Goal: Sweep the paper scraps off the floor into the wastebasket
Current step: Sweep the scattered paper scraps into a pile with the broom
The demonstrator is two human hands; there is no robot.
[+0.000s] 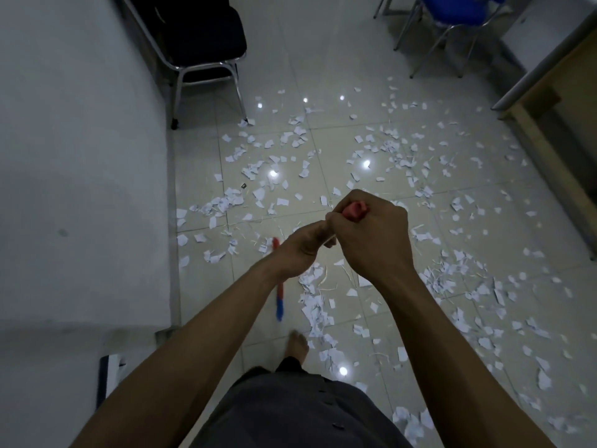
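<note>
White paper scraps [315, 305] lie scattered over the tiled floor [339, 59], thickest just beyond and to the right of the hands, with more spread toward the far chairs. The red broom handle [354, 211] slants down among them to a blurred blue lower end. The right hand [371, 237] is fisted round the handle's top; the left hand [298, 252], touching it just below, curls round the shaft. A bare foot [298, 345] stands near the scraps. A black chair [206, 37] sits by the left wall, a blue chair [458, 11] and a wooden desk [549, 101] to the right.
</note>
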